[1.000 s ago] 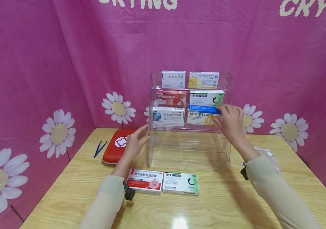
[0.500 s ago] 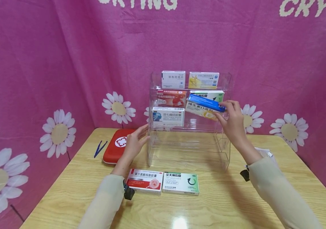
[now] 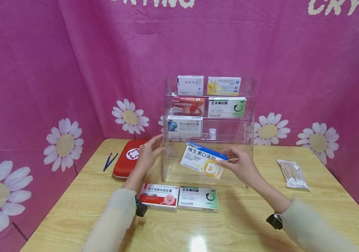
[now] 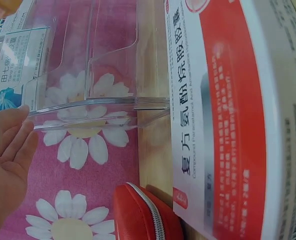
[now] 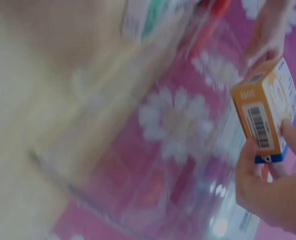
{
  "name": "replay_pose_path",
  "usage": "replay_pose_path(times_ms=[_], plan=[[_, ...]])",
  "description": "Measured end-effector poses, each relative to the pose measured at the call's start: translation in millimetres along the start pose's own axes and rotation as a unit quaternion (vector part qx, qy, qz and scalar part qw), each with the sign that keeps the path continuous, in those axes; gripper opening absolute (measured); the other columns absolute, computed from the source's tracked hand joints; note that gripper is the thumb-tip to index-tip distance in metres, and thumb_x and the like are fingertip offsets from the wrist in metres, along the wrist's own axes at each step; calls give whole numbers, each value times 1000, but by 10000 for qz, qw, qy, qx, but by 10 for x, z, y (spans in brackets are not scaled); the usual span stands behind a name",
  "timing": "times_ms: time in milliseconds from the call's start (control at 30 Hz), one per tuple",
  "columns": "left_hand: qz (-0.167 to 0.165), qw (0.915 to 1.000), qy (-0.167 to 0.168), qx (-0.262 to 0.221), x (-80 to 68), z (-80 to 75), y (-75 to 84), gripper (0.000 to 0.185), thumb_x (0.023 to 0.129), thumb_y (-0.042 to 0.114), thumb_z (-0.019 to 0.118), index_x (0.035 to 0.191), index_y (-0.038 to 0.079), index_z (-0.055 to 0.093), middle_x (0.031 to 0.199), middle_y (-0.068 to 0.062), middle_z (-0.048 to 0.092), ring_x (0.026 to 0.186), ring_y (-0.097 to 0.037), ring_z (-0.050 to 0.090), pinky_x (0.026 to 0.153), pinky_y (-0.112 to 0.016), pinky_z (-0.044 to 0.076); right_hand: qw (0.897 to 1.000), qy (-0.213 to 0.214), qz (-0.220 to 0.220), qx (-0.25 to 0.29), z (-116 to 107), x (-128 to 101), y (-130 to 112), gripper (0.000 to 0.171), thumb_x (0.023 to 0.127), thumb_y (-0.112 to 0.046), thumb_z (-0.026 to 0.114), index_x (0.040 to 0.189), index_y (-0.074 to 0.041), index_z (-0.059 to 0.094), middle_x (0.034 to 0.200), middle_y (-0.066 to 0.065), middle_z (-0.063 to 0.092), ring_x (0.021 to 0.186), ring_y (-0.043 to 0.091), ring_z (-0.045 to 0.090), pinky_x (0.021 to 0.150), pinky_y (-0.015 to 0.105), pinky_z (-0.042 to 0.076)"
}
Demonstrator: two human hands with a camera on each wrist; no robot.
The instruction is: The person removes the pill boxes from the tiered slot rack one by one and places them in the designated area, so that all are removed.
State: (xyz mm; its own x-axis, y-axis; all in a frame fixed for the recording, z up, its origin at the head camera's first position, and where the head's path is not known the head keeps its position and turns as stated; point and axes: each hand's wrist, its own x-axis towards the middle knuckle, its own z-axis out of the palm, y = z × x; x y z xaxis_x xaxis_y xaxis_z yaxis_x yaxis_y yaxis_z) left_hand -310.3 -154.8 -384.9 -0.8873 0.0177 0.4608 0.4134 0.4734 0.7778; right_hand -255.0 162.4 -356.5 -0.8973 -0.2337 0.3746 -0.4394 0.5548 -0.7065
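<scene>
My right hand pinches a white, blue and yellow D3 medicine box by its right end, tilted in front of the clear acrylic shelf rack. The right wrist view is blurred but shows the box's orange barcode end between my fingers. With straight fingers my left hand rests against the rack's left wall. A red-and-white box and a green-and-white box lie flat before the rack.
Several medicine boxes stand on the rack's upper tiers, among them a white one on the third tier. A red first-aid pouch and blue tweezers lie left. A bag of cotton swabs lies right. Pink flowered cloth surrounds the wooden table.
My right hand has lifted the D3 box off the rack's third tier and brought it down and forward, in front of the rack. The left hand has stayed on the rack's side.
</scene>
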Motion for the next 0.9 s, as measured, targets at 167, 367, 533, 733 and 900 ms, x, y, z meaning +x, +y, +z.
replay_pose_path(times_ms=[167, 367, 533, 733, 900], plan=[[42, 10000, -9, 27, 12, -12, 0, 51, 85, -3, 71, 134, 0, 57, 131, -21, 63, 119, -34, 64, 101, -41, 53, 9960, -889, 91, 60, 238, -215, -40, 24, 85, -18, 76, 101, -2, 68, 96, 13, 71, 86, 19, 68, 73, 24, 60], [-29, 9999, -80, 145, 31, -19, 33, 51, 84, -3, 71, 133, 1, 57, 132, -20, 63, 120, -33, 64, 100, -40, 54, 9833, -1820, -39, 85, 500, -403, -119, 24, 83, -25, 77, 96, -6, 69, 92, 6, 71, 78, 8, 63, 66, 17, 54], [-98, 9997, -100, 202, 46, -24, 67, 51, 84, -4, 70, 133, 0, 57, 132, -20, 62, 121, -33, 63, 100, -41, 54, 9732, -2287, -208, 110, 706, -492, -185, 24, 82, -25, 79, 90, -6, 67, 85, 3, 69, 69, 2, 57, 59, 14, 49], [-191, 9995, -116, 227, 48, -27, 77, 50, 84, -4, 70, 132, 1, 57, 132, -20, 63, 120, -32, 64, 100, -40, 54, 9652, -2586, -300, 251, 899, -572, -252, 22, 82, -24, 79, 85, -6, 66, 78, -1, 67, 62, -2, 48, 57, 13, 43], [-283, 9991, -169, 278, 53, -25, 85, 50, 85, -3, 70, 133, 2, 57, 133, -18, 63, 121, -31, 63, 100, -39, 54, 9622, -2699, -337, 155, 1031, -592, -315, 22, 83, -26, 77, 85, -7, 68, 76, -2, 68, 63, -3, 45, 56, 12, 40]])
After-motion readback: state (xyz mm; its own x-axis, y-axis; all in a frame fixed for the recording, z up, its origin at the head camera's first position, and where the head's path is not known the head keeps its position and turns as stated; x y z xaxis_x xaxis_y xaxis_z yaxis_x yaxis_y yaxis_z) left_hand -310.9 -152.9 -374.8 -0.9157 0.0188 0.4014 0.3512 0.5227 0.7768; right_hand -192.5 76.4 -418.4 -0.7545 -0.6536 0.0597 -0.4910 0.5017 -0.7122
